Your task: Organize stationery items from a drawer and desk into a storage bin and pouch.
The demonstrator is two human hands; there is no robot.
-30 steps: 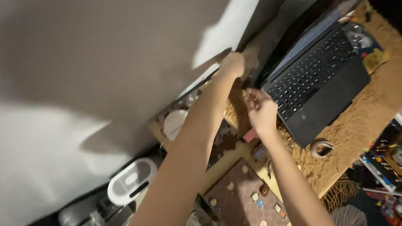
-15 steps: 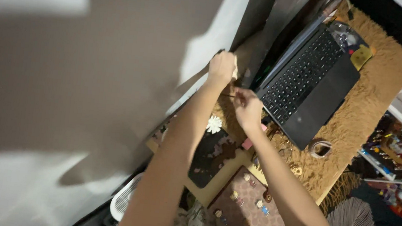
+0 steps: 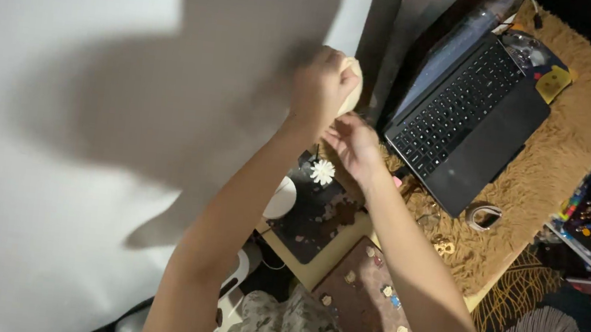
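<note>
I'm seeing my right hand (image 3: 350, 144) hovering, fingers loosely apart and empty, just under my left hand (image 3: 320, 87), which is clamping a pale rounded object (image 3: 351, 91) near the desk's wall-side edge beside the laptop (image 3: 473, 111); since half a second ago, both hands are sitting higher and closer together

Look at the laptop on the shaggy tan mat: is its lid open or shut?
Open. The laptop shows its black keyboard and palm rest, and the lid stands raised behind the keys, toward the wall. Whether the screen is on cannot be told.
</note>
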